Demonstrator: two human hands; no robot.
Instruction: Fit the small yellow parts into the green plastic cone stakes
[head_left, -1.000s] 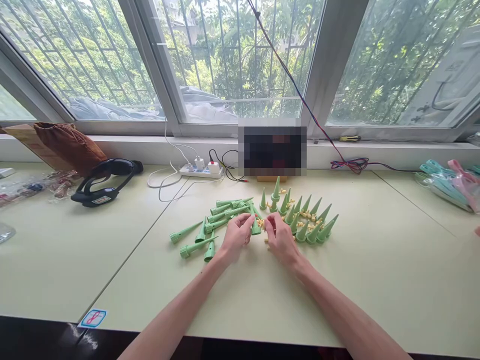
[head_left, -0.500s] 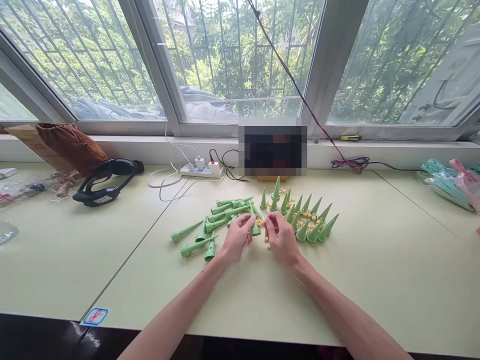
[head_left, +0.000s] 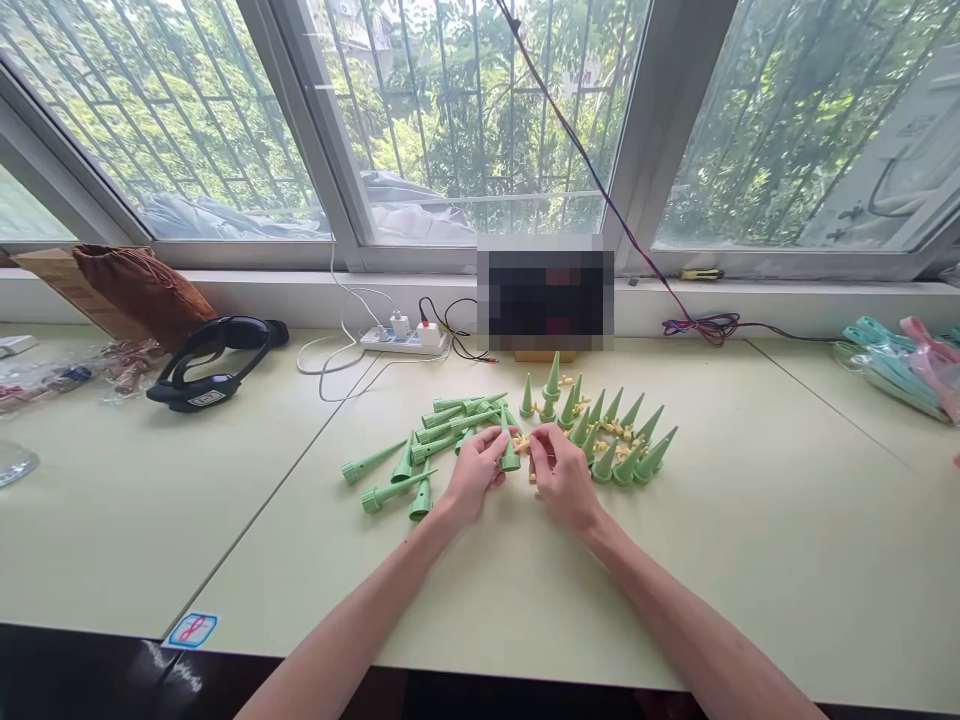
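Near the middle of the table, my left hand is closed around a green watering spike, held with its tip up and wide end down. My right hand pinches a small yellow valve against or just beside that spike; whether the two are joined I cannot tell. Loose green spikes lie in a pile left of my left hand, a few of them on end. Beyond my right hand stand several green spikes, tips up, with yellow valves among them.
At the back are a power strip, a blurred dark screen and a coiled cable. A black headset and a brown pouch sit on the left. Bagged pastel items lie far right.
The yellow valve at my right fingertips has come into clearer view and now points toward the spike. Both hands have shifted only slightly; the surrounding spikes have not moved.
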